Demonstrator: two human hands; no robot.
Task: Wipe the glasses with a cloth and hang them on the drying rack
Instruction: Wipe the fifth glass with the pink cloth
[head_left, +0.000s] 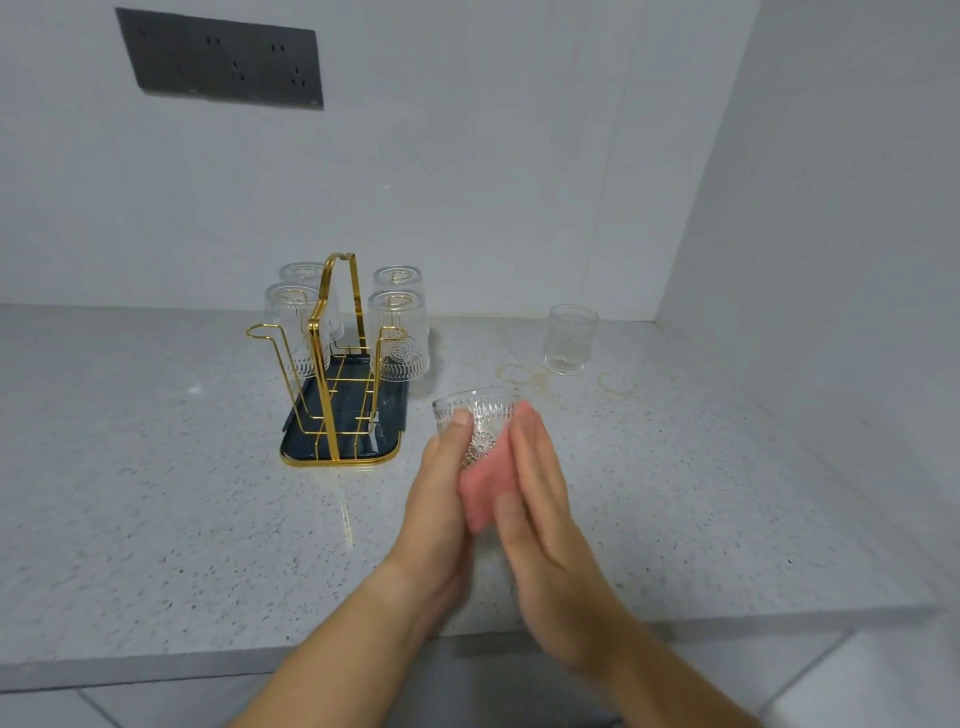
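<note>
Left hand (439, 499): grips the glass (480, 423) from its left side, thumb curled onto the patterned wall.
Right hand (540, 499): fingers straight and together, pressing the pink cloth (485, 488) against the glass's right side; they curl round nothing.
Glass position: held above the surface (156, 493), nearer than the drying rack (332, 364) and to its right, apart from it.
Glass axis: runs away from the person, rim at the far end and tilted up; the base is hidden by cloth and palms.
Step, as judged: wiping; hanging is not yet done.
Free prong (389, 332): at the rack's near right corner, bare; a second bare one stands at the near left corner.
Deciding relation: the rack lies left of and beyond the hands, so the left hand is nearer; the glass would need turning mouth-down over a prong.
Hung glasses (397, 338): four, inverted on the rack's farther prongs, two either side of the handle.
Upright glass (570, 340): on the surface, well right of the rack.
</note>
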